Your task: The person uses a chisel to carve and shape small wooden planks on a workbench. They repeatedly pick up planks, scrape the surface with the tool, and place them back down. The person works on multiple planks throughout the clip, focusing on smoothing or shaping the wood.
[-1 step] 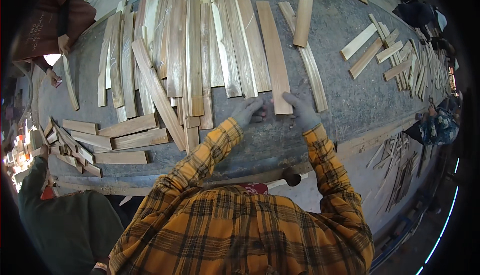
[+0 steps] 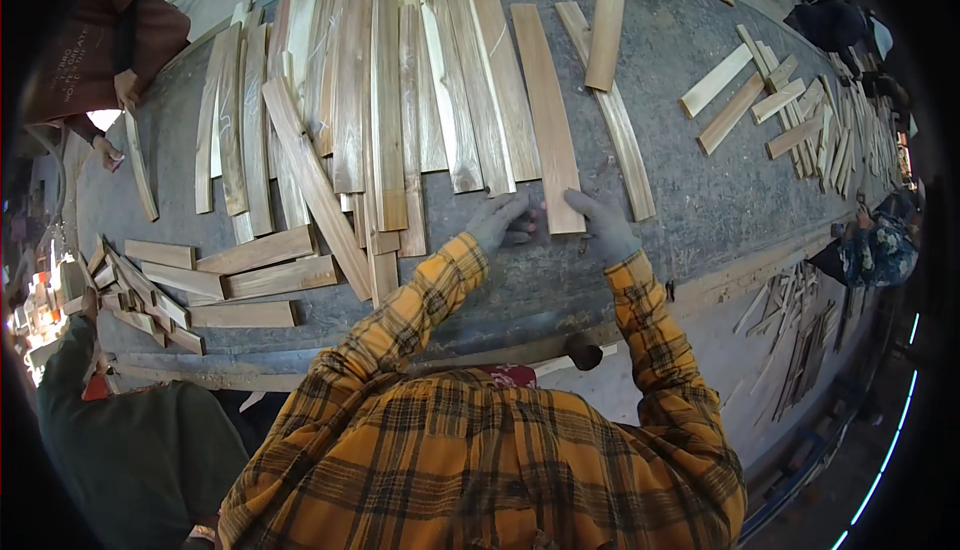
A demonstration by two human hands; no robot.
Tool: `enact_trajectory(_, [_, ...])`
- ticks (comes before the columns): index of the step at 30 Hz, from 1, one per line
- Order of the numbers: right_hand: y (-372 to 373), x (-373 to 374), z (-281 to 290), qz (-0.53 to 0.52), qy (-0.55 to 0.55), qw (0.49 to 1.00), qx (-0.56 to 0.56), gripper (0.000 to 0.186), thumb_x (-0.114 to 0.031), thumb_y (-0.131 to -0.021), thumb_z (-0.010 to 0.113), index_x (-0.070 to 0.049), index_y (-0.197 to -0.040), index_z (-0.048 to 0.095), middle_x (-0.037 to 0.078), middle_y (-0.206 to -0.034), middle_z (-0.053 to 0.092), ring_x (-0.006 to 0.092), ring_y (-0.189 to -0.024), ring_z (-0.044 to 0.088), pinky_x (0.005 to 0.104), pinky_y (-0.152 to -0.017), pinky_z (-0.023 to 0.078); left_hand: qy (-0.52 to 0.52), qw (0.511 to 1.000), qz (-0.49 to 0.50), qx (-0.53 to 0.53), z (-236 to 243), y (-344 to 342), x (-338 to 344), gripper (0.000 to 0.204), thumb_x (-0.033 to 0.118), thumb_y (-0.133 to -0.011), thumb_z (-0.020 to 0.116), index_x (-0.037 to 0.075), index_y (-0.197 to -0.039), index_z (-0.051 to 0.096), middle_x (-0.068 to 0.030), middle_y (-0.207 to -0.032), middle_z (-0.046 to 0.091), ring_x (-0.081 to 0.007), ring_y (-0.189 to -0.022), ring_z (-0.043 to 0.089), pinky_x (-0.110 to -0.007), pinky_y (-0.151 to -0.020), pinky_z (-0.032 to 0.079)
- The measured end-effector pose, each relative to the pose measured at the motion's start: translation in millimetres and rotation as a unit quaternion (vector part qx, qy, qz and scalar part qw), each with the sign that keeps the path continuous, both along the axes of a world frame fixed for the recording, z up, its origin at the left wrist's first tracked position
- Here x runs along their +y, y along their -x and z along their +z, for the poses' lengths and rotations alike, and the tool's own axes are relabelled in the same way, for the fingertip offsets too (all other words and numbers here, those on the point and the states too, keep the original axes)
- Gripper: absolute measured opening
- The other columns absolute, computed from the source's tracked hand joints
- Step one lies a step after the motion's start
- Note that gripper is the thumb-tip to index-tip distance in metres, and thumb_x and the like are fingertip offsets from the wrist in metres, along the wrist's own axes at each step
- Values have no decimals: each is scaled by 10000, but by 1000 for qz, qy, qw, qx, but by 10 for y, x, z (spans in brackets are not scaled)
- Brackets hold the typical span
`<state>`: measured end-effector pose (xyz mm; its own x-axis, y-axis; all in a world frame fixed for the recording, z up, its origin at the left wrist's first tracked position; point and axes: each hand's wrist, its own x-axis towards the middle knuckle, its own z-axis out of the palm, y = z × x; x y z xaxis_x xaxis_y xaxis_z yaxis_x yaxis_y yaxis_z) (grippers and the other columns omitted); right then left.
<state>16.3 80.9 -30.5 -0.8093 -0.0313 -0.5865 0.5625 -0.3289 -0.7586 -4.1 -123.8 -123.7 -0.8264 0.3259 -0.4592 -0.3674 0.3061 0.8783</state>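
Observation:
A long flat brown wooden slat (image 2: 545, 110) lies lengthwise in front of me on the grey worktable (image 2: 470, 300). My right hand (image 2: 607, 228) grips its near end at the right edge, thumb on top and fingers partly hidden. Just left of that end is my left hand (image 2: 497, 223), its fingers loosely bent and apart, with nothing visible in them. Beyond the left hand, a row of long slats (image 2: 385, 120) lies side by side, some overlapping. To the right of the gripped slat, a brown slat (image 2: 606, 30) rests across a paler slat (image 2: 622, 145).
Shorter wood pieces (image 2: 265, 280) lie in a loose heap at the near left, beside a co-worker's green sleeve (image 2: 65, 360). Another person (image 2: 110, 50) stands at the far left holding a slat (image 2: 140, 165). More wood strips (image 2: 730, 115) are scattered at the right, near other people.
The gripped slat has come very slightly nearer to me, together with my right hand's grip. Otherwise the scene looks the same.

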Motion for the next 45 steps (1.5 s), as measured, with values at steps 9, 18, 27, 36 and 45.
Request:
enact_trajectory(9, [-524, 1264, 617, -113, -469, 864, 145, 260, -148, -896, 594, 39, -1074, 623, 39, -869, 638, 106, -790, 590, 236, -704, 477, 366, 800, -209, 427, 164, 260, -46, 602, 421, -787, 686, 192, -1314, 506, -167, -1364, 397, -343, -1246, 393, -476, -1034, 342])
enact_trajectory(18, [-902, 1338, 598, -206, -372, 891, 156, 305, -96, -889, 596, 46, -1159, 610, 96, -1114, 634, 140, -1001, 576, 267, -895, 446, 412, 753, -307, 412, -131, 510, -78, 482, 289, -883, 558, 264, -1355, 462, -151, -1413, 337, -371, -1331, 279, -490, -1089, 231])
enact_trajectory(27, [101, 1486, 619, -141, -667, 727, 82, 270, -250, -851, 658, -19, -989, 684, 121, -882, 708, 174, -719, 636, 317, -663, 491, 363, 748, -383, 403, 157, 725, 28, 453, 391, -768, 671, 200, -1169, 582, -124, -1133, 453, -302, -1108, 413, -410, -908, 359])
enact_trajectory(36, [1136, -668, -659, 123, -567, 814, -37, 471, -310, -760, 736, 40, -1055, 624, 192, -927, 681, 270, -817, 666, 347, -735, 520, 328, 781, -229, 479, 43, 488, -450, 714, 476, -735, 686, 176, -1344, 464, -171, -1209, 440, -342, -1143, 419, -453, -936, 368])
enact_trajectory(45, [-164, 562, 431, -178, -245, 951, 68, 618, -298, -801, 699, 96, -1239, 515, 134, -1062, 622, 181, -942, 619, 260, -794, 499, 412, 812, -257, 324, -26, 475, 137, 620, 503, -847, 564, 130, -1332, 463, -208, -1189, 407, -336, -996, 471, -451, -897, 393])
